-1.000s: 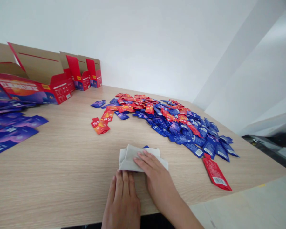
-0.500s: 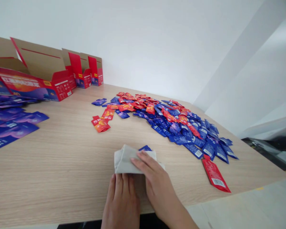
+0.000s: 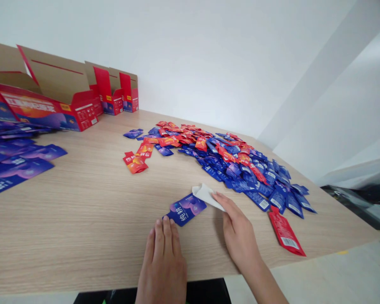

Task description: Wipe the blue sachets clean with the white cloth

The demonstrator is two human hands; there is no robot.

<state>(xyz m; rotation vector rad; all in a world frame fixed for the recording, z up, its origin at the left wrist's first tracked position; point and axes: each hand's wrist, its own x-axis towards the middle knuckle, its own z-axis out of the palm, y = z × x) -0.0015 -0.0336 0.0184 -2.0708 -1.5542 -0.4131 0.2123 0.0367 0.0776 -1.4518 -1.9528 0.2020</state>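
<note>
Dragged right since last frame: white cloth (image 3: 205, 193), uncovering blue sachet (image 3: 185, 209). Right grip (image 3: 237, 228): fingertips on the cloth's edge; pinch or just press, can't tell. Left grip (image 3: 163, 261) open, flat on tabletop (image 3: 82, 219), fingertips at sachet's near end. Sachet touches cloth's left side. Sachet pile (image 3: 240, 164) just beyond; red boxes (image 3: 50, 109) far left.

Bright, even light; soft shadows, stretched edges.

The bench (image 3: 82, 219) is showing matt pale wood grain; the sachets (image 3: 240, 169) are gleaming glossy foil-plastic; the cloth (image 3: 205, 195) is looking soft, white.
</note>
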